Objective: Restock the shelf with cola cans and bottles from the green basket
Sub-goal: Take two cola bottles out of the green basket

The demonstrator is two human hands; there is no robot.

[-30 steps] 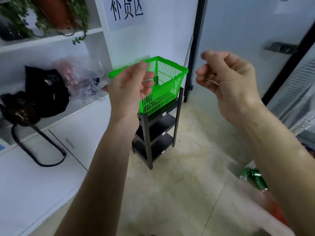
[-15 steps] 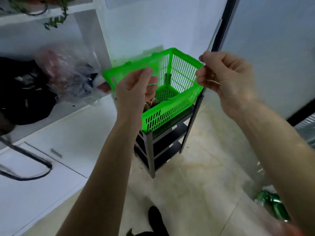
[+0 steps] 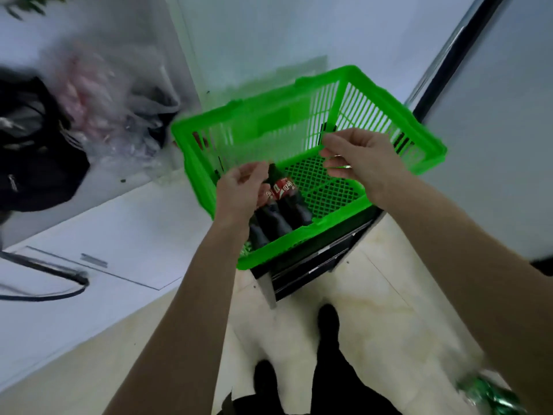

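Hovering hands [image 3: 299, 172] half-curled, empty, over basket [image 3: 374, 97]

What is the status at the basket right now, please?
Left hand over the cola bottles, nothing gripped. Right hand curled, empty, above green basket. Bottles lying in basket on black rack. Nothing blocking.

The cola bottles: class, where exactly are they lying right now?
In the head view, the cola bottles lie inside the green basket, at its near-left corner, just under the left hand; the basket sits atop the black shelf.
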